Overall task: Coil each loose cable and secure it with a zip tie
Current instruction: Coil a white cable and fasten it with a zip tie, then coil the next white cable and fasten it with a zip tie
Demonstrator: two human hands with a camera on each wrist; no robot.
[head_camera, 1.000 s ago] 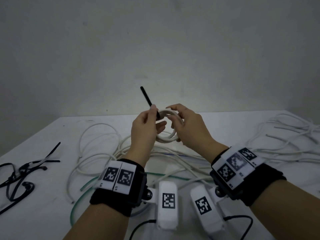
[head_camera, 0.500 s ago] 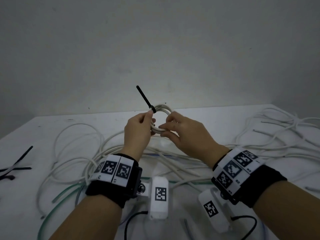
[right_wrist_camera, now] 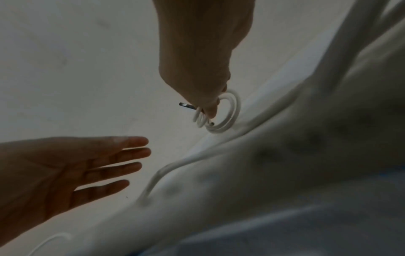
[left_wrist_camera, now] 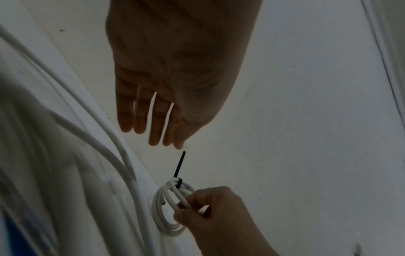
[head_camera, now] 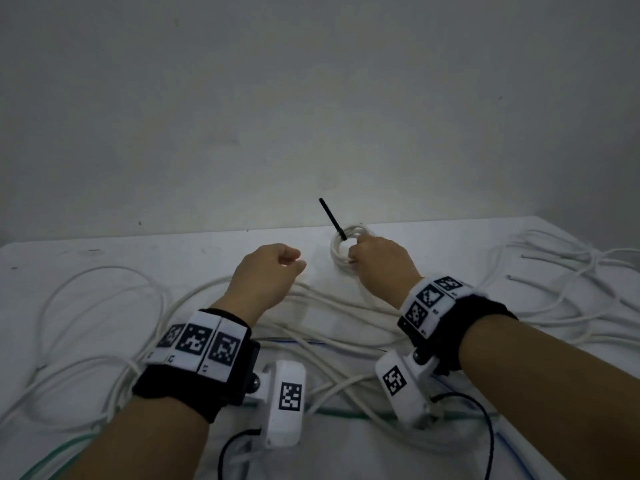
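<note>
My right hand (head_camera: 375, 263) pinches the small white coil (head_camera: 343, 249), centre-right of the head view, low over the table (head_camera: 104, 258) near its far edge. Black zip tie (head_camera: 331, 218) cinched round the top of the coil; its tail points up and left, long axis slanted. My left hand (head_camera: 266, 277) sits left of the coil, apart from it, fingers straight and loose, holding nothing. In the left wrist view the tail tip lies just beyond my fingertips (left_wrist_camera: 153, 142). This coil looks done; loose cables (head_camera: 329, 306) lie nearer me, under both wrists. Left hand is the nearer one for those.

White table (head_camera: 104, 258): loose white cables (head_camera: 104, 306), green cable (head_camera: 52, 455).
</note>
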